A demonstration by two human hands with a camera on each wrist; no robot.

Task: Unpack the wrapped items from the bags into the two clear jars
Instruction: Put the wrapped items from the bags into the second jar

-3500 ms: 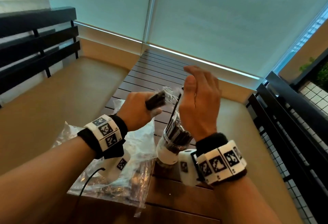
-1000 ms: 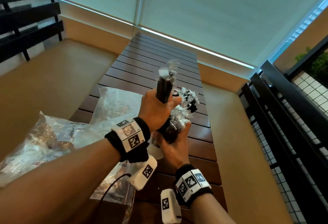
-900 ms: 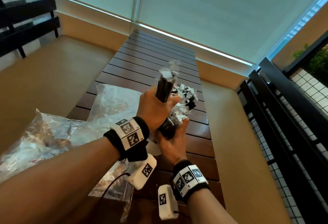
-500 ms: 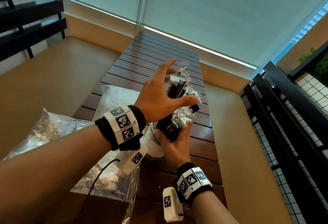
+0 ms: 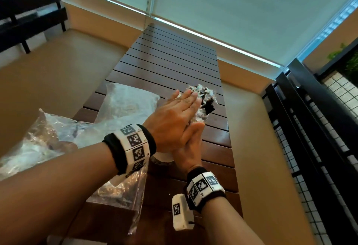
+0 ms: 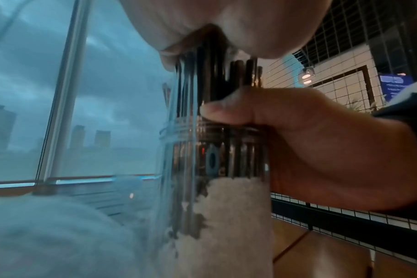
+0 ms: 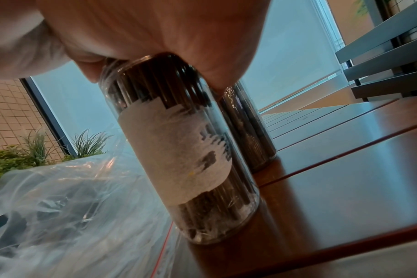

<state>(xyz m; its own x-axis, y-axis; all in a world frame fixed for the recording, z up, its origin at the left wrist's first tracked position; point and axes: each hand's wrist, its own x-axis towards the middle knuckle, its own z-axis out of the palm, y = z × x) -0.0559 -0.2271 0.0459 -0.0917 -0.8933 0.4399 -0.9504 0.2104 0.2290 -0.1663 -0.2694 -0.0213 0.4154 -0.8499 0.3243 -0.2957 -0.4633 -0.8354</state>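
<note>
A clear jar [image 7: 179, 150] with a white label stands on the slatted wooden table [image 5: 174, 60], packed with dark wrapped sticks [image 6: 214, 75]. My right hand [image 5: 190, 146] grips the jar at its neck, thumb across the glass. My left hand [image 5: 174, 114] lies flat with straight fingers on the tops of the sticks, palm pressing down. Crinkled silver wrapper ends [image 5: 205, 97] stick out past my left fingertips. A second clear jar [image 7: 248, 131], also holding dark sticks, stands just behind the first; my hands hide it in the head view.
Clear plastic bags [image 5: 126, 105] lie on the table's left side, and one [image 5: 38, 138] spills over its left edge. A black railing [image 5: 310, 128] runs along the right. A glass wall [image 5: 232, 12] closes the far end.
My left hand let go of the bundle of wrapped sticks, opened, and came down flat on top of them. The right hand has kept its hold on the jar.
</note>
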